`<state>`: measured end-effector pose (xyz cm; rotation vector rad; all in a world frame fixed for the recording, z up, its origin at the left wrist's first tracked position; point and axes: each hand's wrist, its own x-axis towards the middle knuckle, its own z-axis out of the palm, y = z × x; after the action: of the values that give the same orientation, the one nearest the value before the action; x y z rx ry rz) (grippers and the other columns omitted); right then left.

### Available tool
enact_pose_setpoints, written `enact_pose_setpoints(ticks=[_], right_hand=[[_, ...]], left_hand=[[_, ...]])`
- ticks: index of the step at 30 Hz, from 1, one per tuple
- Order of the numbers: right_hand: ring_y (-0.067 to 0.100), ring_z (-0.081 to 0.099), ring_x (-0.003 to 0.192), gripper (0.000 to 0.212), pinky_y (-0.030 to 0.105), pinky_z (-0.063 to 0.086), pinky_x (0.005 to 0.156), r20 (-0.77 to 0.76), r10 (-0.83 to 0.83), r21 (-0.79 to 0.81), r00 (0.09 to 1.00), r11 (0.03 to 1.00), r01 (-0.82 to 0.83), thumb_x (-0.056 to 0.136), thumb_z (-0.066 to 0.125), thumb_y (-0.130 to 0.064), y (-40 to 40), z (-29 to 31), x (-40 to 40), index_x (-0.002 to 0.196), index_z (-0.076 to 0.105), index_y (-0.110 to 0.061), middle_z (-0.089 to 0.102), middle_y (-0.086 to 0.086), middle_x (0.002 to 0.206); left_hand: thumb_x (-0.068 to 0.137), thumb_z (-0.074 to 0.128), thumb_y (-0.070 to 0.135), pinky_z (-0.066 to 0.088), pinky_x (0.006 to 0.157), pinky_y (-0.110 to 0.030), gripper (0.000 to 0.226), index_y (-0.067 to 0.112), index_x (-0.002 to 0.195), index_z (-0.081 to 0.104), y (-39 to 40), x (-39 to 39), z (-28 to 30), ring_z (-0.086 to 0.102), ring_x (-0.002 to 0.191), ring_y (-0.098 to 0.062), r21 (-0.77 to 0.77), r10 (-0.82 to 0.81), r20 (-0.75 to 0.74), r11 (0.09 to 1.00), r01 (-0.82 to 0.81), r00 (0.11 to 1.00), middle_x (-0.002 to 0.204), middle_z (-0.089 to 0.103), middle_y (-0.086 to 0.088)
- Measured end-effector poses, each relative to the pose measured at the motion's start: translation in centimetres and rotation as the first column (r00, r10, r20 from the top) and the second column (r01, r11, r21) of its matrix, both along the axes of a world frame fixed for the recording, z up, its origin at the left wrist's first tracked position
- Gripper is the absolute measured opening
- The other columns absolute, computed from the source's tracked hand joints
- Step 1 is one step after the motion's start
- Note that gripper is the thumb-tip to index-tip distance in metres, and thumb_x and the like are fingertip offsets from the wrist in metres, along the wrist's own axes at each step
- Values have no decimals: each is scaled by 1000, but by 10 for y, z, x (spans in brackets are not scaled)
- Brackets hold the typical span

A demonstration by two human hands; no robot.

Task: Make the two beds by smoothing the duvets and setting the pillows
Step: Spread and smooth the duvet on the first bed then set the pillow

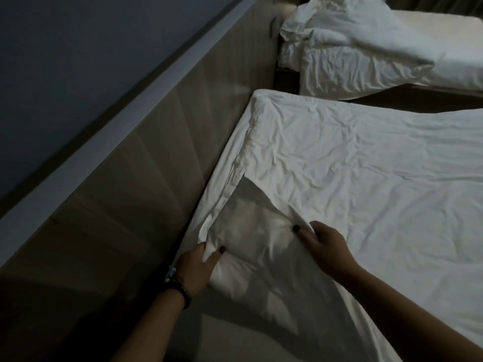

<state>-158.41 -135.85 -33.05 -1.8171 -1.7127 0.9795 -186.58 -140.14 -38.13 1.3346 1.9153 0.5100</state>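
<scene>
in the dim light, the left hand (197, 267) and right hand (322, 242) each pinch the duvet (366, 178) at the bed's near corner, fingertips hidden in folds.

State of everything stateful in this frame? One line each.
Near bed duvet: spread flat, wrinkled, near corner folded back.
Duvet corner: bunched, held by both hands.
Far bed duvet: crumpled in a heap, unmade.
Left hand: grips the corner's edge.
Right hand: pinches the cover fabric.
</scene>
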Motion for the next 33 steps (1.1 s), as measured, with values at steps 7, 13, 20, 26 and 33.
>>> enact_pose_setpoints(ticks=[7, 13, 20, 26, 33], right_hand=[[27, 61, 78, 22, 28, 36, 59, 95, 40, -157, 995, 987, -24, 96, 53, -29, -9, -48, 62, 83, 61, -13, 61, 3, 76], [28, 57, 73, 35, 31, 36, 61, 76, 45, -97, 996, 995, -38, 100, 45, -31, 37, -21, 57, 76, 58, -9, 59, 6, 71], [16, 48, 60, 43, 25, 31, 50, 164, 39, -108, 986, 994, -21, 99, 44, -37, 68, -16, 47, 65, 48, -11, 51, 2, 63], [17, 45, 60, 44, 28, 31, 52, 201, -22, -153, 979, 987, 53, 99, 45, -37, 93, -40, 23, 62, 44, -14, 48, -1, 61], [23, 50, 70, 41, 31, 36, 60, 260, 30, -54, 965, 998, -16, 94, 53, -40, 196, -12, 8, 63, 49, -14, 52, 0, 65]], left_hand=[[91, 59, 33, 42, 72, -28, 23, 10, 91, 60, 1, 40, 15, 61, 92, -27, 12, 69, -129, 998, -68, 989, 101, 66, -18], [86, 65, 36, 44, 92, -34, 50, 10, 126, 49, 11, 29, 11, 54, 113, -28, -152, 39, -61, 987, -48, 997, 125, 56, -12], [61, 77, 62, 46, 80, -31, 78, 4, 110, 58, 54, -10, -8, 59, 101, -25, -320, -35, -140, 947, -12, 990, 113, 62, -12], [78, 70, 50, 40, 58, -27, 43, 19, 55, 53, 95, -23, -36, 61, 68, -20, -249, -90, -47, 966, 75, 995, 64, 61, 2], [81, 70, 47, 44, 60, -32, 53, -3, 68, 56, 145, -15, -49, 58, 64, -25, -91, 174, 192, 983, -159, 966, 65, 59, -19]])
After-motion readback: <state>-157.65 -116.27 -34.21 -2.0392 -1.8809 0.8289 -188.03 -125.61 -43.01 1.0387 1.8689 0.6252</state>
